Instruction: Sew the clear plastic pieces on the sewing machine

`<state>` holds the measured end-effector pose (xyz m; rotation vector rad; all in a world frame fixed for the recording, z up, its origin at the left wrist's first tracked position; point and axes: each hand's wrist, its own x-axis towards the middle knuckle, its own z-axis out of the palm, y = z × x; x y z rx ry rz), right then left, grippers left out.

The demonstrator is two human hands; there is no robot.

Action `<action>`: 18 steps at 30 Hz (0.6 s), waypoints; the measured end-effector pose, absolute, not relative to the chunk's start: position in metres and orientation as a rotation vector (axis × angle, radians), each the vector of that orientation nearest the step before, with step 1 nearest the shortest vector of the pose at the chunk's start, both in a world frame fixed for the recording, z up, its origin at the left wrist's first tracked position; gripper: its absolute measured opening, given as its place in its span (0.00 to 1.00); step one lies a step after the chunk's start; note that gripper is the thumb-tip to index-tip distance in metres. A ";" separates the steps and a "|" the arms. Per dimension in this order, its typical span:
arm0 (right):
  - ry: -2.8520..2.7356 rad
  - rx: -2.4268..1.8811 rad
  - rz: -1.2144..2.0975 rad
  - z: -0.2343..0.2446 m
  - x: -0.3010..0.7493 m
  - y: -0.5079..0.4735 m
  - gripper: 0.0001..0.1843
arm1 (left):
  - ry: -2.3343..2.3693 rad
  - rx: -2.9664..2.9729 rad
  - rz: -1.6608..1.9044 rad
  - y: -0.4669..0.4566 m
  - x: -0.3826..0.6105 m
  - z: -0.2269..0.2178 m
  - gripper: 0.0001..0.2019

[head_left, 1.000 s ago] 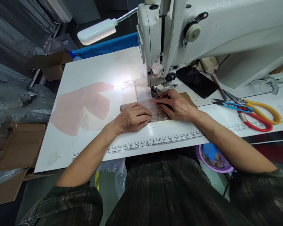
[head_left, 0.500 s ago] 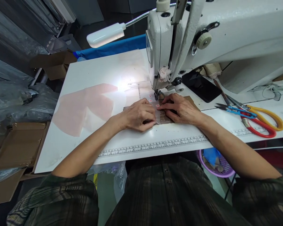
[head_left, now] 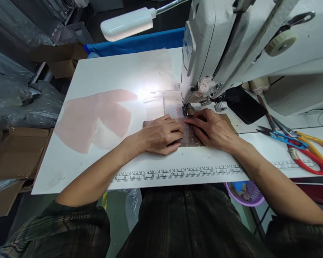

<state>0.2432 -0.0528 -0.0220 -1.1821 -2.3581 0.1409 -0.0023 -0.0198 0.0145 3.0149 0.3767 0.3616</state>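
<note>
My left hand (head_left: pixel 163 135) rests palm down beside the sewing machine's presser foot (head_left: pixel 187 109), its fingers bent together on a piece of pale sheer fabric (head_left: pixel 179 114) with small pink-red marks. From the other side my right hand (head_left: pixel 214 129) reaches in, index finger stretched to the fabric's edge and the other fingers curled, closed on it. Beneath the fabric and both hands lies a brown sheet (head_left: pixel 195 140) with light thread-like lines. The fingertips are just in front of the presser foot. My left fingertips are partly hidden under the hand.
The sewing machine (head_left: pixel 201 43) stands at the right, a lamp (head_left: pixel 127 24) at the back. Pink sheer pieces (head_left: pixel 87 111) lie left. A phone (head_left: pixel 244 104), blue snips (head_left: pixel 285 138) and red-and-yellow-handled scissors (head_left: pixel 309 159) lie right. A printed ruler (head_left: pixel 174 174) follows the front edge.
The view has shifted, so the machine looks larger and nearer. Both hands stay on the sheer fabric before the presser foot, with only slight finger shifts.
</note>
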 end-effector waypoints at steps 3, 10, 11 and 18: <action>-2.381 -1.134 0.158 -0.020 0.244 -0.054 0.19 | 0.410 3.057 0.336 -0.022 -0.003 0.013 0.12; -2.373 -1.154 0.167 -0.017 0.243 -0.056 0.19 | 0.456 3.115 0.341 -0.023 -0.003 0.011 0.14; -2.372 -1.152 0.180 -0.017 0.243 -0.057 0.19 | 0.465 3.114 0.333 -0.023 -0.003 0.011 0.14; -2.366 -1.192 0.216 -0.017 0.243 -0.058 0.20 | 0.505 3.094 0.302 -0.020 -0.004 0.011 0.17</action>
